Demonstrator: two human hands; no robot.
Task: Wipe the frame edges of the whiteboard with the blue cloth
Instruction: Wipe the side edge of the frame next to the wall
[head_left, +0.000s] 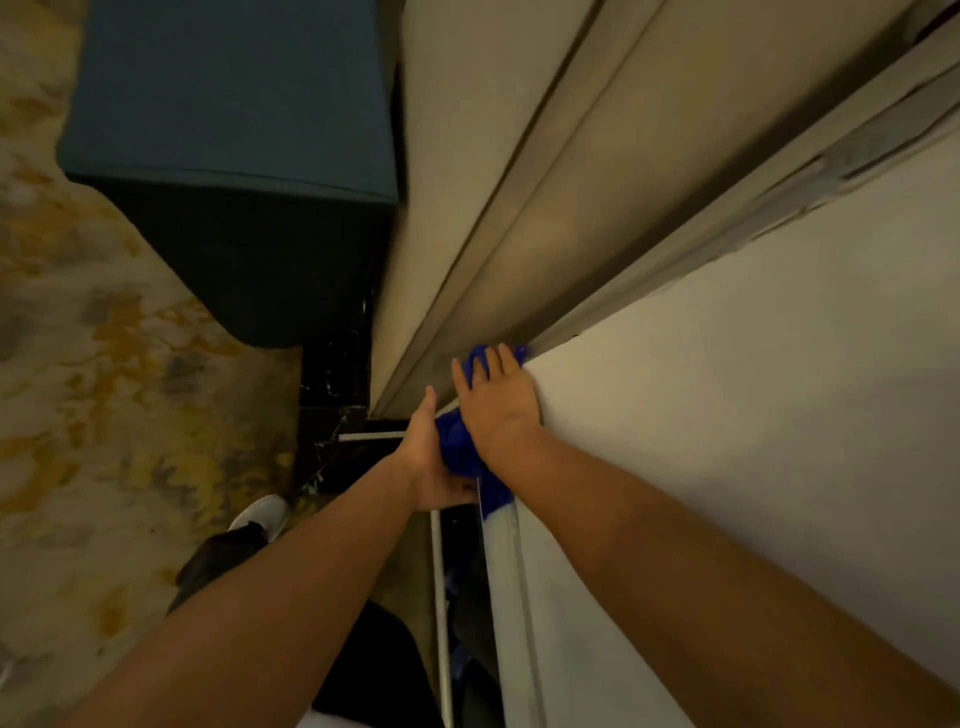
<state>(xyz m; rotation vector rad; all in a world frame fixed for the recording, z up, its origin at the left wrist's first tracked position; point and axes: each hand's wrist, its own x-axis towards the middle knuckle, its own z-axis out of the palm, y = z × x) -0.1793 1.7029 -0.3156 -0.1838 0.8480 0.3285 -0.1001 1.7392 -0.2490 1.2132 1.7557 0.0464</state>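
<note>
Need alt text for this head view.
Both hands press a blue cloth over the corner of a whiteboard: the right hand flat on top, the left hand against the side edge. A patterned carpet lies below.

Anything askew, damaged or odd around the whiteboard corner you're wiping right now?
Nothing stands out. The bunched blue cloth sits at the white whiteboard corner, the right hand pressing it flat against the frame and the left hand gripping beside it. No damage shows, though the picture is dim and blurred.
</note>
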